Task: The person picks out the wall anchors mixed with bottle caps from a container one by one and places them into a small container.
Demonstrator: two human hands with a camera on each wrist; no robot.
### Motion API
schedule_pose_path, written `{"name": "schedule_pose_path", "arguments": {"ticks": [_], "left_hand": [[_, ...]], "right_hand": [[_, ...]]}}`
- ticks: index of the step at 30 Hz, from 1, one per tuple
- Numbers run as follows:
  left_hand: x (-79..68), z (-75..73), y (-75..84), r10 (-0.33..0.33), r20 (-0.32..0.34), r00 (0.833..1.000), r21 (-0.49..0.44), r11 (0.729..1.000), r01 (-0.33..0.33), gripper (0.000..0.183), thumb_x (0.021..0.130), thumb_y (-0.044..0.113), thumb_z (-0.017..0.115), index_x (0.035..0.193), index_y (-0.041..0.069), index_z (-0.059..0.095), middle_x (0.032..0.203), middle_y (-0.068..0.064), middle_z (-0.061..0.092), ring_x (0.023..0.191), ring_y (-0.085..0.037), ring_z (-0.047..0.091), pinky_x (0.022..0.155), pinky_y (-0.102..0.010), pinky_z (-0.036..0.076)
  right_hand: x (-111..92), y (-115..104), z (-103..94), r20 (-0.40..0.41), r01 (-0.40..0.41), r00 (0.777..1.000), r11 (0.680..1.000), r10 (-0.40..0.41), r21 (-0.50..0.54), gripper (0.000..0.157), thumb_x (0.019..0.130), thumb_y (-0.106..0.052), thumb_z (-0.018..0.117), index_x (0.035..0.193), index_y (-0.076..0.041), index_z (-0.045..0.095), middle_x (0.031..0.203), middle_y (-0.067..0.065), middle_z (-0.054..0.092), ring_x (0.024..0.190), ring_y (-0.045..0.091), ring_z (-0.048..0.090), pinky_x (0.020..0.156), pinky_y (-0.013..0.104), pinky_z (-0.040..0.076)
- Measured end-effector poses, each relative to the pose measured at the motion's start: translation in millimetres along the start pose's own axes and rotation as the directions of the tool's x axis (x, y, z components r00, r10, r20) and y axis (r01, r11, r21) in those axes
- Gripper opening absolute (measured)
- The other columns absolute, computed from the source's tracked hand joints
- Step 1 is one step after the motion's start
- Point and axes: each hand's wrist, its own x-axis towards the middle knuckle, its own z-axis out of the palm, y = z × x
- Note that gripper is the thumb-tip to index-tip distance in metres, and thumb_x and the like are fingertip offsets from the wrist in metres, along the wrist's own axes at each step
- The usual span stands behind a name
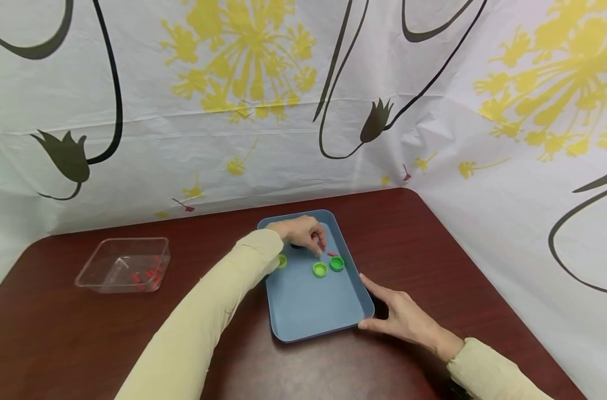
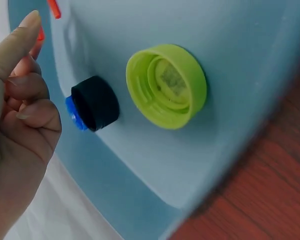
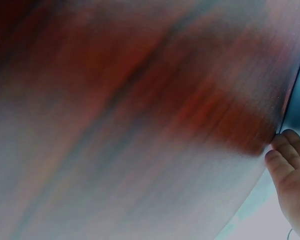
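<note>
My left hand point(image 1: 300, 232) reaches over the far part of a blue tray point(image 1: 308, 311). Its thumb and index finger pinch a small red piece point(image 2: 40, 34), mostly hidden by the thumb. Another red piece point(image 1: 332, 254) lies on the tray beside a green bottle cap point(image 1: 336, 263) and a light green cap point(image 1: 319, 270). Under the left wrist sit a lime cap point(image 2: 190, 85), open side up, and a black cap point(image 2: 101, 102) with a blue cap point(image 2: 75, 114) against it. My right hand point(image 1: 408, 316) spans the tray's near right corner, extended fingers and thumb touching its sides.
At the left of the dark red wooden table point(image 1: 223, 244) stands a clear plastic box point(image 1: 123, 266) holding several red pieces point(image 1: 150, 273). A white cloth point(image 1: 283, 155) with printed flowers hangs behind the table and along its right side.
</note>
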Motion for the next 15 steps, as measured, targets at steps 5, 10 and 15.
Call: {"name": "schedule_pose_path", "arguments": {"ticks": [5, 10, 15], "left_hand": [[-15.6, -5.1, -3.8, 0.014, -0.023, 1.0, -0.105, 0.994, -0.017, 0.027, 0.086, 0.016, 0.069, 0.109, 0.002, 0.066, 0.073, 0.003, 0.057, 0.066, -0.007, 0.046, 0.064, -0.02, 0.041], [-34.8, -12.4, -11.9, -0.01, -0.101, 0.995, -0.191, 0.982, -0.009, 0.029, 0.086, 0.017, 0.07, 0.11, 0.001, 0.066, 0.07, 0.0, 0.053, 0.067, -0.011, 0.045, 0.065, -0.023, 0.039], [-60.6, -19.7, -26.3, -0.019, -0.169, 0.985, -0.287, 0.957, -0.03, 0.031, 0.087, 0.018, 0.069, 0.112, 0.001, 0.065, 0.071, -0.007, 0.056, 0.078, -0.027, 0.053, 0.073, -0.025, 0.044]], "right_hand": [[0.2, -0.3, 0.9, 0.0, 0.014, 1.0, 1.0, -0.014, -0.008, 0.086, 0.077, -0.046, 0.073, 0.144, -0.006, 0.037, 0.137, 0.015, 0.051, 0.118, 0.026, 0.055, 0.088, 0.036, 0.05], [0.1, -0.3, 1.3, -0.007, 0.03, 1.0, 0.999, -0.03, -0.016, 0.086, 0.077, -0.045, 0.074, 0.143, -0.005, 0.037, 0.137, 0.015, 0.05, 0.118, 0.027, 0.055, 0.087, 0.036, 0.05], [-0.3, -0.6, 0.1, -0.016, 0.033, 0.999, 0.999, -0.033, -0.017, 0.085, 0.077, -0.044, 0.074, 0.143, -0.005, 0.038, 0.138, 0.016, 0.049, 0.115, 0.025, 0.057, 0.086, 0.035, 0.051]]}}
